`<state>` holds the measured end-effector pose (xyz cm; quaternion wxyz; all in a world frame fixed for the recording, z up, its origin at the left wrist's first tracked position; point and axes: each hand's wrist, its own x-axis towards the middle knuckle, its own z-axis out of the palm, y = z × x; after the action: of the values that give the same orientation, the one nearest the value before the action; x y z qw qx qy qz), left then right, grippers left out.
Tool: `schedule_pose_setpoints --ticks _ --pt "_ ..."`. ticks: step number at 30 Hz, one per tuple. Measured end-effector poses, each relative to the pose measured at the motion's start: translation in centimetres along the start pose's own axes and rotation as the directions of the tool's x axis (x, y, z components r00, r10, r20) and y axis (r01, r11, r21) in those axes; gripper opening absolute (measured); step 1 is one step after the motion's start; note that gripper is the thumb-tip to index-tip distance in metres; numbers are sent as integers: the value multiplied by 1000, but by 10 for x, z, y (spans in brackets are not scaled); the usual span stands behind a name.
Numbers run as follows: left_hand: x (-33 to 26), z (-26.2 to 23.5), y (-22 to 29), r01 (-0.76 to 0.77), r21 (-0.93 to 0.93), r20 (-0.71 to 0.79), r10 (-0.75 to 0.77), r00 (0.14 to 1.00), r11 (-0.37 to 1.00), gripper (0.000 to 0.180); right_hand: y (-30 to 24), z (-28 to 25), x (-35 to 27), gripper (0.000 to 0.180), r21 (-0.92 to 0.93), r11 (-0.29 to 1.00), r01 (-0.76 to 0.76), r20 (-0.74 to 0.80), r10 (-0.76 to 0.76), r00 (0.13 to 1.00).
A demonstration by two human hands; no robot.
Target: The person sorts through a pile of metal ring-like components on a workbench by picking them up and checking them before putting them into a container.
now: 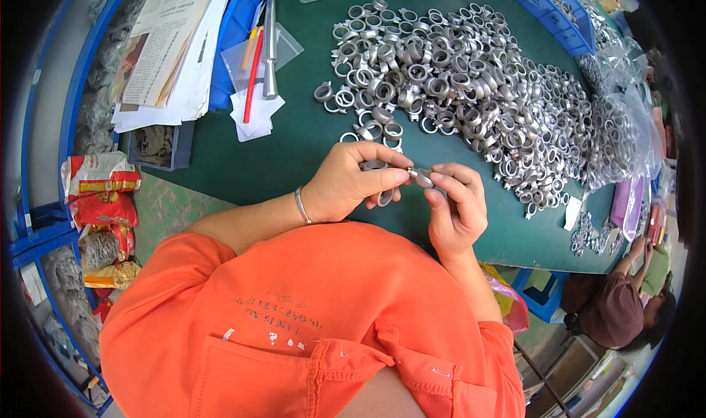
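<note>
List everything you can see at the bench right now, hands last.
metal ring fittings: large heap, silver, table centre-right
green table mat: one, under the heap
papers: stack, white, upper left
metal rod: one, grey, on plastic bags
blue bins: row, upper right
snack packets: several, red, left edge
another person: one, lower right
left hand: holds silver rings
right hand: pinches small silver fitting

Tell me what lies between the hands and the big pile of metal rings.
In the head view, a few stray rings lie on the green mat between the left hand and the pile.
</note>
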<state>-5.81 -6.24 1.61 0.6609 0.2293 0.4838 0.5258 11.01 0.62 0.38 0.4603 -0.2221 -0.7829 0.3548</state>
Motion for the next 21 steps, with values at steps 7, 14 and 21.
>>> schedule_pose_setpoints --ticks 7,14,21 --pt "1 -2 -3 -43 -28 0 43 999 999 16 0 4 -6 19 88 995 -42 -14 43 999" --pt "0 -7 -6 7 -76 22 -5 1000 997 18 -5 7 -5 22 1 999 49 49 -49 998" --pt "-4 -28 -28 363 -506 275 -252 928 783 23 7 23 18 16 -47 998 33 116 -27 993"
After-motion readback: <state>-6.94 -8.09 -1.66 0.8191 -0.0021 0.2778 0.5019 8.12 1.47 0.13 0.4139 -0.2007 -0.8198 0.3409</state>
